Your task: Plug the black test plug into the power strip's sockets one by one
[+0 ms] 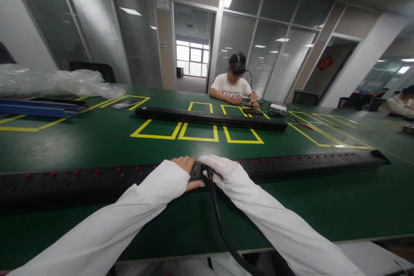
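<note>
A long black power strip (300, 166) with a row of red dots along its top lies across the green table in front of me. My left hand (186, 168), bare below a white sleeve, is closed around the strip near its middle, fingers over the far edge and thumb on the near side. Right beside it, my right hand (221, 166) in a white glove grips a black plug (208, 171) against the strip. From the plug a thick black cable (218, 211) runs down toward me over the table edge. Whether the plug is fully seated is hidden by the glove.
A second black strip (207, 117) lies farther back across yellow tape outlines (155, 136). Blue rails (35, 108) and crumpled clear plastic wrap (58, 81) are at the left. Opposite sits a co-worker (231, 86), hands at small parts, near cables and a white device (278, 108).
</note>
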Demonstrator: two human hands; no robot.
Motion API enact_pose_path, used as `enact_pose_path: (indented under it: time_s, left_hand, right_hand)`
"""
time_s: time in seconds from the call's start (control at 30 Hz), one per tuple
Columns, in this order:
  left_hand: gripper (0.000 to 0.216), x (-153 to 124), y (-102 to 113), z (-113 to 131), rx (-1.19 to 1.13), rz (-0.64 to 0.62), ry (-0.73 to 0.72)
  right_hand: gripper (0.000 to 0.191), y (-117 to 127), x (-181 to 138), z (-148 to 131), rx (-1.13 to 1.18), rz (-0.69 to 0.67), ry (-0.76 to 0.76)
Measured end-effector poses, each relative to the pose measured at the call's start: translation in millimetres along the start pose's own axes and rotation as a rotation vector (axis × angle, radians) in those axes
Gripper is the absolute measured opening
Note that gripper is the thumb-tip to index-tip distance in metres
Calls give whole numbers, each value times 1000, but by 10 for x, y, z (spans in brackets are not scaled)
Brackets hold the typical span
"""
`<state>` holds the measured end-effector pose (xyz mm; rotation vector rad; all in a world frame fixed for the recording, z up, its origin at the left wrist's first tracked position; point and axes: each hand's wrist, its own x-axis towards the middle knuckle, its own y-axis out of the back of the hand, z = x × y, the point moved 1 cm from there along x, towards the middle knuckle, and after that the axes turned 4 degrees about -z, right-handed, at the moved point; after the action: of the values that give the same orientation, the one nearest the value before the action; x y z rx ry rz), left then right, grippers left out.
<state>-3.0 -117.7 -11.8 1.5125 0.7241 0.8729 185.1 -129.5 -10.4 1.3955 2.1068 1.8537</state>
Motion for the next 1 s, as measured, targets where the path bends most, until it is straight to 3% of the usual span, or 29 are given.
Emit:
enact_pose_path:
  time_s: [0.37,0.6,0.73,1.0]
  left_hand:
    - [60,77,-85,-78,-3,-84,-27]
    - [53,13,-4,-15,17,17,-24]
    - [53,9,4,7,26,5,-19]
    - [58,167,51,189,-13,-75,-66]
  right_hand:
    - [40,36,21,-67,-16,-40,2]
    - [39,50,46,-93,-22,-29,-7]
    - [38,27,51,-92,-12,22,-46]
    - [33,11,76,-13,144,17,13]
